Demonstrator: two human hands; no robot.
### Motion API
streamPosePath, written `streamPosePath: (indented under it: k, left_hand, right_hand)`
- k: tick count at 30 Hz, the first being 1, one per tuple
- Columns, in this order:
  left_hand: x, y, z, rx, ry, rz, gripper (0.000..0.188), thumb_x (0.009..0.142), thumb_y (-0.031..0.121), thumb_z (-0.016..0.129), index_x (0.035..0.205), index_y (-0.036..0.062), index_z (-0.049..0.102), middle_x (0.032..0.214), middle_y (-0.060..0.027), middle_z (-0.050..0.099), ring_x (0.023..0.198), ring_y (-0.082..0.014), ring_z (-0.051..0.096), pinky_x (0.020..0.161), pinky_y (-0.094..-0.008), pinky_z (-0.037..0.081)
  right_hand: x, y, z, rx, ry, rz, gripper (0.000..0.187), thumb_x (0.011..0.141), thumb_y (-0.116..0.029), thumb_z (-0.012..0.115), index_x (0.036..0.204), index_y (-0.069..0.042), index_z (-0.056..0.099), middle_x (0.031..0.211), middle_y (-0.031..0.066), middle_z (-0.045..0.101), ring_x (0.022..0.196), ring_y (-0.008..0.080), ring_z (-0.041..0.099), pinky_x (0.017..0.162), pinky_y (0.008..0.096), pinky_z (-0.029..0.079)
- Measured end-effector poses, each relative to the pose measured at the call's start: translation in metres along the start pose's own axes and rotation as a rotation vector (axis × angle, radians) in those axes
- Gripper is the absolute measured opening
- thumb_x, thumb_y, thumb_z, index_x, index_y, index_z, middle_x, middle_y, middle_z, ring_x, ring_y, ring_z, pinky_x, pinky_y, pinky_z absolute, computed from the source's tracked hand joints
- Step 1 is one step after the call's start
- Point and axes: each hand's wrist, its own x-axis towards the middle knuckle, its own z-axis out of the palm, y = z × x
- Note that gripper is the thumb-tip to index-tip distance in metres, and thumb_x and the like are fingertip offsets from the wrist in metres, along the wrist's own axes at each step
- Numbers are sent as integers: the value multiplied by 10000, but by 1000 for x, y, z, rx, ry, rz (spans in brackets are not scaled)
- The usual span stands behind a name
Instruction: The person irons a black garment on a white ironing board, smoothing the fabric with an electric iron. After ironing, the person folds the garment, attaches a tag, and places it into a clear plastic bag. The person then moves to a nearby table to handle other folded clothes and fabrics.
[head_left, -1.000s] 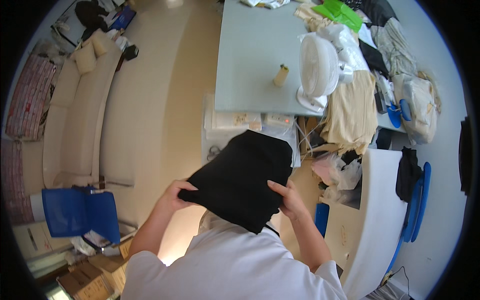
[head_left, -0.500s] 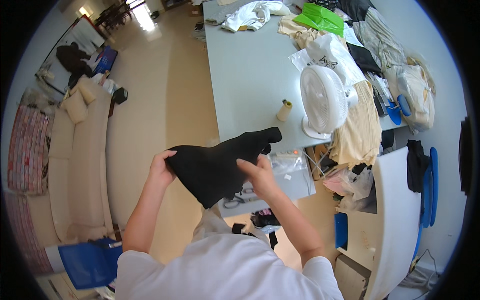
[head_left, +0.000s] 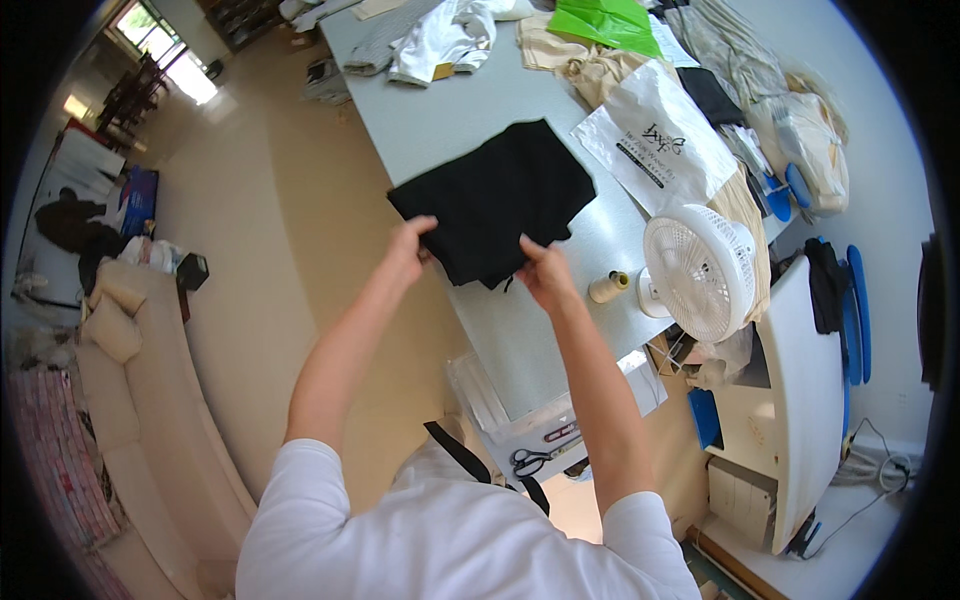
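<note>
A black piece of knitted-looking clothing (head_left: 500, 205) is spread out, partly over the pale table (head_left: 470, 110) and partly past its left edge. My left hand (head_left: 408, 248) pinches its near left side, thumb on top. Closer to its near right corner, my right hand (head_left: 545, 275) grips the cloth between thumb and fingers. Both hands' lower fingers are hidden by the cloth. Just right of my right hand, a cone of pale thread (head_left: 608, 287) lies on the table.
A white fan (head_left: 698, 272) stands at the table's right side, near a white plastic bag (head_left: 655, 140). Beige clothes and a green bag (head_left: 605, 28) are heaped beyond. Black scissors (head_left: 530, 461) lie on a lower shelf near me. A beige sofa (head_left: 170, 400) stands at left.
Both hands have carried the black garment forward from in front of my body to the table. It has gone from bunched and hanging to spread wide. My view has turned.
</note>
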Motion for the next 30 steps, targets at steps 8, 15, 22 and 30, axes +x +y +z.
streamPosePath:
  k: [8, 15, 22, 30]
  left_hand:
    - [53, -59, 20, 400, 87, 289, 404, 764, 37, 714, 1123, -88, 580, 1118, -194, 656, 1028, -300, 626, 888, -408, 497]
    - [42, -85, 36, 615, 147, 479, 480, 771, 135, 784, 1152, -94, 600, 1127, -183, 674, 1003, -277, 632, 891, -417, 503]
    - [8, -139, -36, 497, 311, 416, 377, 916, 311, 684, 1085, -13, 592, 837, -92, 631, 636, -190, 609, 562, -370, 545]
    - [-261, -382, 90, 1011, -155, 823, 236, 852, -4, 594, 1087, -1, 621, 952, -113, 622, 839, -217, 618, 752, -336, 509]
  right_hand:
    - [13, 53, -37, -328, 324, 16, 242, 942, -227, 670, 991, 9, 652, 887, 111, 682, 732, 180, 667, 640, 323, 567]
    - [-186, 90, -76, -813, 212, -205, 258, 959, -199, 599, 1050, 18, 703, 798, 72, 720, 742, 109, 681, 673, 289, 545]
    - [-387, 152, -248, -721, 413, 62, 247, 925, -228, 670, 858, 10, 677, 676, 54, 681, 583, 106, 642, 551, 277, 512]
    - [-602, 157, -481, -307, 824, -6, 192, 940, -175, 637, 897, 8, 678, 750, 85, 703, 579, 114, 635, 540, 251, 532]
